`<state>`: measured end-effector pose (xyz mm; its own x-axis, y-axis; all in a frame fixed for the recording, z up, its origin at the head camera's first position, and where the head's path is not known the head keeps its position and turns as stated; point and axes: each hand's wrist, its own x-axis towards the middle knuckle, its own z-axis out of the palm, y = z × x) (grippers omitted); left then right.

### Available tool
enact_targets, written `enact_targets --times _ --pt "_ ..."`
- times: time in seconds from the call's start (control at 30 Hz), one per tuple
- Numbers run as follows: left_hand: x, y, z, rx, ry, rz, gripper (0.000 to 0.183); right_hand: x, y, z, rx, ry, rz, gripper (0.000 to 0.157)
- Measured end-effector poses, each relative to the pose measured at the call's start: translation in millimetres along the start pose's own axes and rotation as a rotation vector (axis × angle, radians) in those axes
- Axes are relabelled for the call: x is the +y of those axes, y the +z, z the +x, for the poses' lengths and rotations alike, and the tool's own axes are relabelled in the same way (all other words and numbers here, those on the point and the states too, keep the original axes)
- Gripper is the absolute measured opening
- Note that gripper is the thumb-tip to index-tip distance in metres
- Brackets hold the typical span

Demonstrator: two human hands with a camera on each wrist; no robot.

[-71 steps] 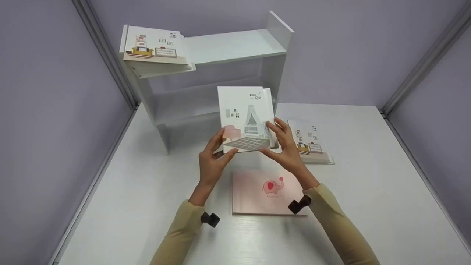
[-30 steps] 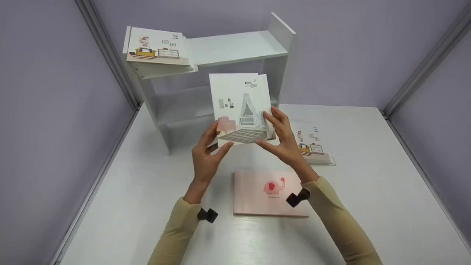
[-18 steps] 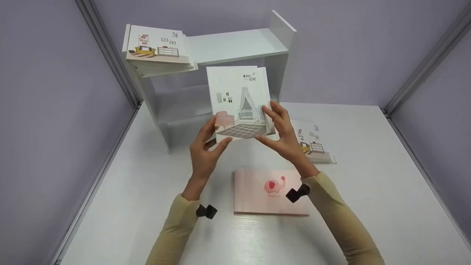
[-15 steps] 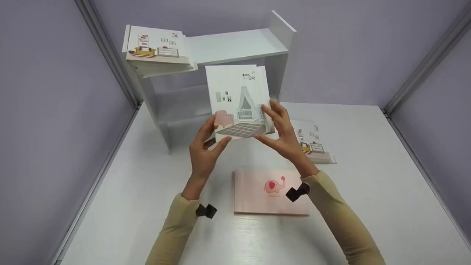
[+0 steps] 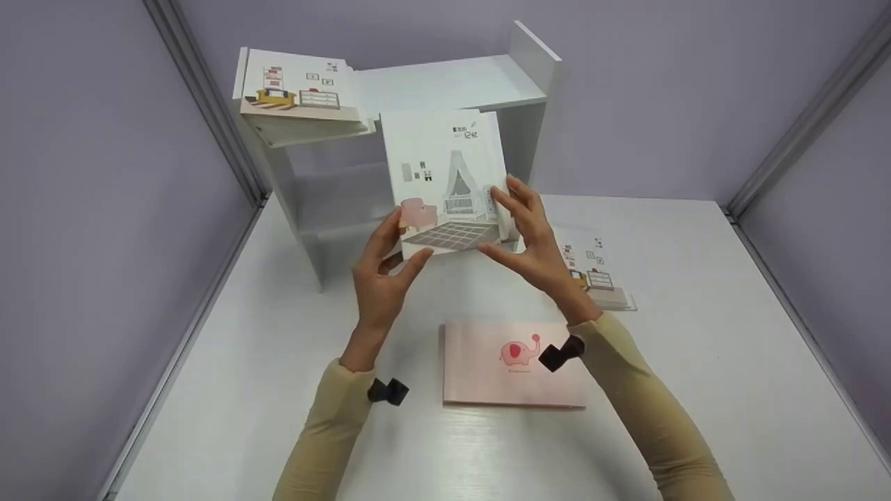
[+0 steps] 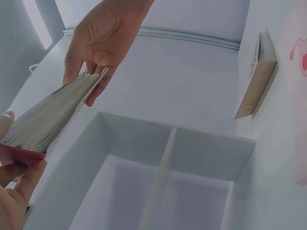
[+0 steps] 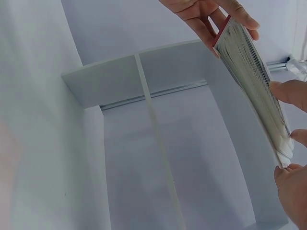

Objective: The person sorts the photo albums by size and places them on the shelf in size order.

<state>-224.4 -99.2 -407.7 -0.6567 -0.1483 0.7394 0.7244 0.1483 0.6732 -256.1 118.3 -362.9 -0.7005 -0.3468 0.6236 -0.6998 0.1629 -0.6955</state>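
Observation:
A thick white photo album [image 5: 445, 174] with a crib, canopy and pink armchair on its cover is held up before the shelf unit. My left hand [image 5: 379, 285] grips its lower left corner, thumb at the bottom edge. My right hand [image 5: 539, 250] grips the lower right side, fingers on the cover and thumb at the bottom edge. In the left wrist view the album's page edges [image 6: 53, 115] show, with a red spine [image 6: 21, 154] at the left hand. From the right wrist view, the album [image 7: 254, 86] slants between both hands, above the shelf compartments.
The white shelf unit [image 5: 445, 85] stands at the back, with white albums [image 5: 299, 87] stacked on its top left. A pink album [image 5: 480, 369] with an elephant lies on the table [image 5: 731, 390] in front. Another white album [image 5: 592, 268] lies to the right, partly behind the right arm.
Both hands have raised the album and carried it slightly left and forward; it now overlaps the front edge of the shelf's top board in the head view. The other albums stay put.

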Motion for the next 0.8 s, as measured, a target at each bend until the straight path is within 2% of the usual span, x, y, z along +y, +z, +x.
enact_targets --times 0.2,0.43,0.7,0.8 --pt "3.5 -2.1 5.3 0.012 0.012 -0.003 0.062 -10 -0.2 6 -0.009 0.002 -0.012 0.071" --pt "10.4 -2.9 12.1 0.021 -0.013 -0.014 0.062 -13 0.1 13 -0.005 0.010 0.002 0.070" --pt "37.4 -4.5 19.3 0.025 -0.033 0.001 0.059 -15 0.9 18 -0.012 0.025 0.042 0.068" --pt "39.4 -5.3 21.5 0.026 -0.049 -0.001 0.059 -14 1.2 21 -0.014 0.027 0.061 0.068"
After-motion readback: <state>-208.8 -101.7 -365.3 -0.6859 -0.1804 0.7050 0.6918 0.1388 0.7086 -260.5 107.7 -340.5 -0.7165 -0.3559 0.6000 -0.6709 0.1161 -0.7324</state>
